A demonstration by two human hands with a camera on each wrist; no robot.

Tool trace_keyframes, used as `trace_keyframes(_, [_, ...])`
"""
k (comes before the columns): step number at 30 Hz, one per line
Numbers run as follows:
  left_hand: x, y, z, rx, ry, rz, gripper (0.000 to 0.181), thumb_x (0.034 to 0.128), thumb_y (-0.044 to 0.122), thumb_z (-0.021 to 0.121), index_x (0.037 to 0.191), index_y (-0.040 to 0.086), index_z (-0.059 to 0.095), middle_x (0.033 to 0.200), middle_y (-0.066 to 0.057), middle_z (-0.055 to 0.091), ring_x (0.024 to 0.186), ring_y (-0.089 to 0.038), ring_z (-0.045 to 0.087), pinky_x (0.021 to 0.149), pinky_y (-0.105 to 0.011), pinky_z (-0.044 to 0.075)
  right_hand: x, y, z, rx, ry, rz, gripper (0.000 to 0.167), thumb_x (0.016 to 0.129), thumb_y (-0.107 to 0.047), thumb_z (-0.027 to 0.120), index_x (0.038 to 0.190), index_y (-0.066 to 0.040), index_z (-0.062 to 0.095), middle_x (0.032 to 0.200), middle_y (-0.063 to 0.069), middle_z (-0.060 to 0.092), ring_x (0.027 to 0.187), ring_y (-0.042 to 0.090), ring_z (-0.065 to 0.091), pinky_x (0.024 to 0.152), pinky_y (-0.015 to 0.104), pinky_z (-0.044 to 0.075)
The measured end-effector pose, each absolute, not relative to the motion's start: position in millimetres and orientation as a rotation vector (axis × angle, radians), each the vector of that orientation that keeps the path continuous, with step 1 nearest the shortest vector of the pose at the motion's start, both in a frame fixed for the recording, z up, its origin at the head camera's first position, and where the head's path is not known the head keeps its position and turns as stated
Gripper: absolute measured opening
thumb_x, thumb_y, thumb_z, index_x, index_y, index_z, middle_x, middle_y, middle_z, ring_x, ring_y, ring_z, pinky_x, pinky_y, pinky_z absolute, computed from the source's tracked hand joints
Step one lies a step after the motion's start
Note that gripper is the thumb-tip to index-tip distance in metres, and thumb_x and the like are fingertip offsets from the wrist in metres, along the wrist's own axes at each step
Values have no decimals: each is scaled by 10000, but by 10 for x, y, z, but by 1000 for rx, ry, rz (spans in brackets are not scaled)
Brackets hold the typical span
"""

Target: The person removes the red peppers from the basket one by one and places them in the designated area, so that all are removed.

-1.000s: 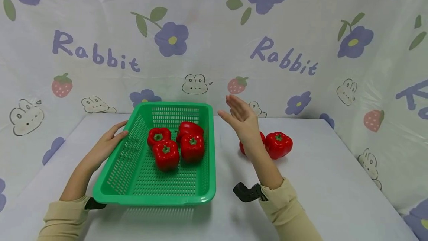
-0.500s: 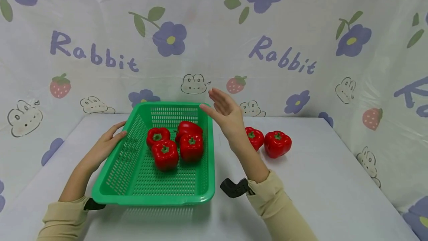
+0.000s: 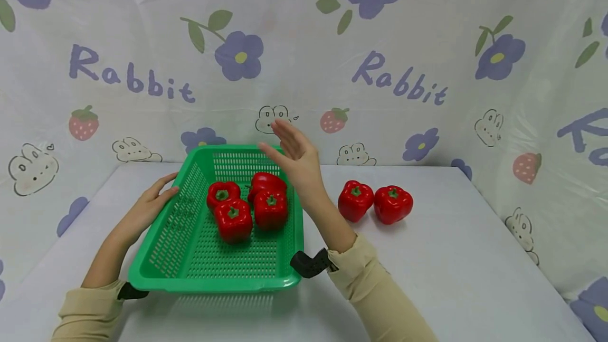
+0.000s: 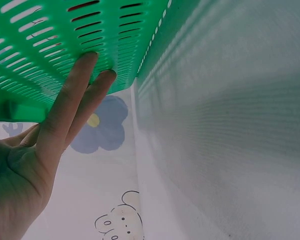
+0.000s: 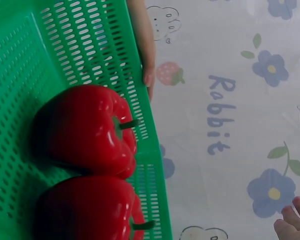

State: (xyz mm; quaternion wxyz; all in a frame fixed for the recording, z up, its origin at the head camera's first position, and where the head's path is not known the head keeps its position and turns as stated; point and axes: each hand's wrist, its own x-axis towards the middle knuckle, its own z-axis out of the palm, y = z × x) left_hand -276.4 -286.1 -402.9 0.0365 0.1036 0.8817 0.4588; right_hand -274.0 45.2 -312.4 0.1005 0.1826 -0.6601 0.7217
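A green perforated basket (image 3: pixel 209 283) holds several red bell peppers (image 3: pixel 235 219). My left hand (image 3: pixel 149 206) rests against its left side. In the left wrist view its straight fingers (image 4: pixel 64 107) touch the outside of the slotted wall. My right hand (image 3: pixel 304 168) is raised over the basket's right rim, fingers extended and thumb apart, holding nothing. Two more red peppers, a left one (image 3: pixel 355 200) and a right one (image 3: pixel 392 205), sit side by side on the table to the right of the basket. In the right wrist view, two basket peppers (image 5: pixel 84 130) show close up, with my right fingertips (image 5: pixel 290 222) at the corner.
The white table (image 3: pixel 451 257) reaches back to a patterned curtain (image 3: pixel 304 57) with flowers, rabbits and lettering. A black wrist camera (image 3: pixel 310 264) is on my right wrist, near the basket's front right corner.
My right hand has moved left from in front of the loose peppers to above the basket's right rim, uncovering both loose peppers. My left hand stays at the basket.
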Motion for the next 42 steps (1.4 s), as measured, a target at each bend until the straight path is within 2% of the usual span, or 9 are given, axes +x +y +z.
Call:
trace_keyframes(6, [-2779,-2871,-4033,324,2727,1387,622,1064,426,317,1583,136,132,1433,-298,422,1088,-224,588,943,-487,447,-2801,333,-3125,546,-1971,2109,559,883,-158,734,1402,-168,524,1416,-5,568,1350,99,488,1130,267,356])
trace_keyframes(12, [-2773,-2868,-4040,319,2715,1402,630,1064,432,313,1584,133,121,1465,-309,377,1206,-404,526,973,-544,419,-2889,236,-3184,592,-1983,2087,589,874,-148,743,1414,-141,508,1434,38,551,1367,119,470,1154,287,330])
trace_keyframes(16, [-2760,-2868,-4039,320,2707,1404,634,1064,429,314,1583,121,117,1460,-315,380,1216,-428,518,967,-544,424,-2927,173,-3237,602,-2023,2065,609,872,-157,746,1425,-123,494,1441,37,543,1380,120,455,1164,297,315])
trace_keyframes(21, [-2759,-2870,-4029,323,2720,1384,630,1065,421,315,1581,112,126,1432,-313,415,1097,-245,596,935,-491,454,-2952,95,-3293,605,-2094,2048,627,869,-177,752,1434,-142,484,1462,9,519,1401,118,428,1170,303,305])
trace_keyframes(25, [-2767,-2866,-4011,320,2729,1372,631,1063,425,321,1581,117,131,1416,-312,428,1004,-104,588,926,-471,457,-2972,38,-3326,605,-2184,2024,647,867,-220,757,1444,-156,472,1484,-12,493,1420,113,398,1172,330,308])
trace_keyframes(27, [-2769,-2861,-4006,321,2731,1373,631,1063,425,323,1581,119,132,1417,-313,426,1012,-117,589,931,-481,453,-2972,10,-3336,591,-2243,2001,656,859,-242,766,1443,-172,475,1485,-27,493,1424,112,393,1164,345,325])
trace_keyframes(31, [-2763,-2856,-4015,319,2729,1383,634,1063,430,318,1583,124,124,1453,-320,382,1127,-330,587,956,-531,433,-2963,-58,-3378,576,-2357,1960,669,841,-276,782,1438,-211,487,1478,-47,503,1429,132,388,1153,366,344])
trace_keyframes(34, [-2772,-2858,-4022,318,2728,1386,636,1062,436,317,1584,128,122,1472,-321,355,1189,-424,537,964,-546,422,-2942,-93,-3411,582,-2458,1909,669,835,-308,784,1433,-224,495,1477,-45,505,1428,158,393,1146,389,356])
trace_keyframes(42, [-2787,-2885,-4030,322,2732,1374,628,1063,423,326,1582,129,133,1392,-310,454,958,-76,608,862,-362,482,-2887,-141,-3523,621,-2705,1793,684,825,-339,785,1425,-172,503,1472,-12,513,1391,177,441,1080,396,434])
